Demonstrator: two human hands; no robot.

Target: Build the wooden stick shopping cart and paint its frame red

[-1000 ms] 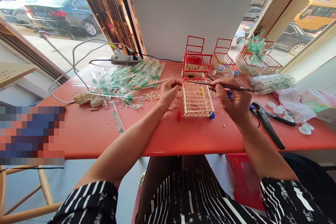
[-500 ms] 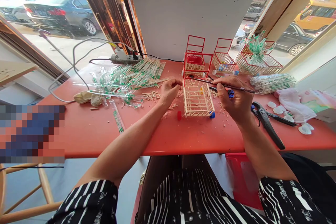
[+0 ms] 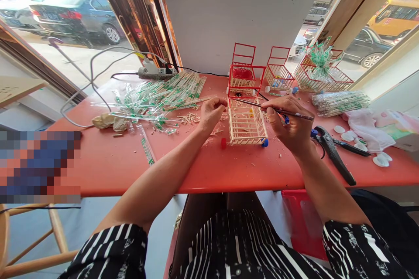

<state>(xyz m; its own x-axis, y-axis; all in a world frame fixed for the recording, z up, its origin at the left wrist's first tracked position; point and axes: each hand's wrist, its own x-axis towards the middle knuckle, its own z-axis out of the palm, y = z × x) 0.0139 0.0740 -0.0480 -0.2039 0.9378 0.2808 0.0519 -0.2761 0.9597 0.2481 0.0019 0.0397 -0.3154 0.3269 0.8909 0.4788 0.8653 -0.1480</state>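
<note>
Stick cart [image 3: 248, 128], red handle: on counter [image 3: 203, 178], between hands. Right hand [image 3: 290, 117]: holding paintbrush [image 3: 296, 114], tip near handle base. Left hand [image 3: 212, 112]: fingers curled at cart's left edge; grip cannot be told.

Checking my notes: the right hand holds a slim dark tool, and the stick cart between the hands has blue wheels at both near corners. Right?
Not quite: the head view shows that the near left wheel of the stick cart is red; the near right wheel is blue. The right hand does hold the slim dark tool.
</note>
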